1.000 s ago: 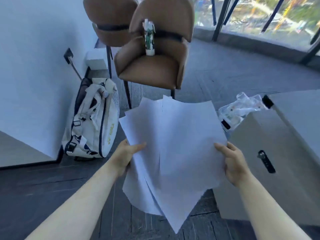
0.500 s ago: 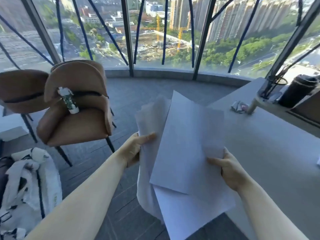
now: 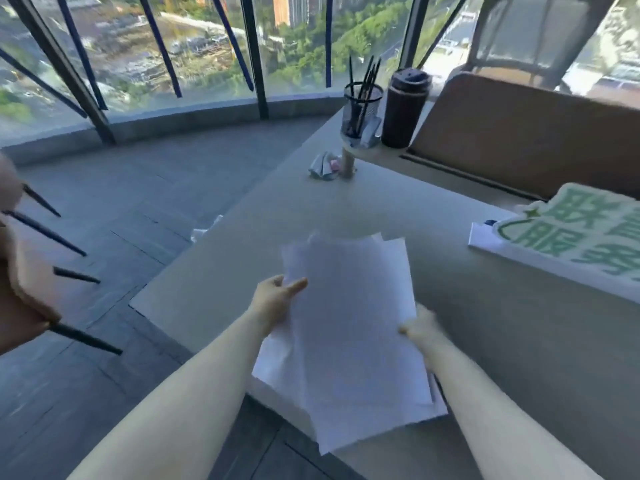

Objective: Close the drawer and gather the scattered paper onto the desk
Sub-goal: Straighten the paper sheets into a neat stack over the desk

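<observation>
A: What are the hands doing?
B: The left hand (image 3: 277,299) and right hand (image 3: 420,329) each grip an edge of the loose paper stack (image 3: 353,323).
A: Where is it?
B: Over the grey desk (image 3: 346,209), near its front edge; beyond stand a mesh pen holder (image 3: 362,105) and a dark tumbler (image 3: 403,105).

We see paper stack (image 3: 353,327) over tabletop (image 3: 485,341) near edge | pen holder (image 3: 362,112) left of bottle (image 3: 403,107), behind | sign (image 3: 568,244) right

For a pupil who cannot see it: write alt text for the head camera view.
Both hands, left hand and right hand, hold a loose stack of white paper over the grey desk; behind stand a pen holder and dark tumbler.
</observation>
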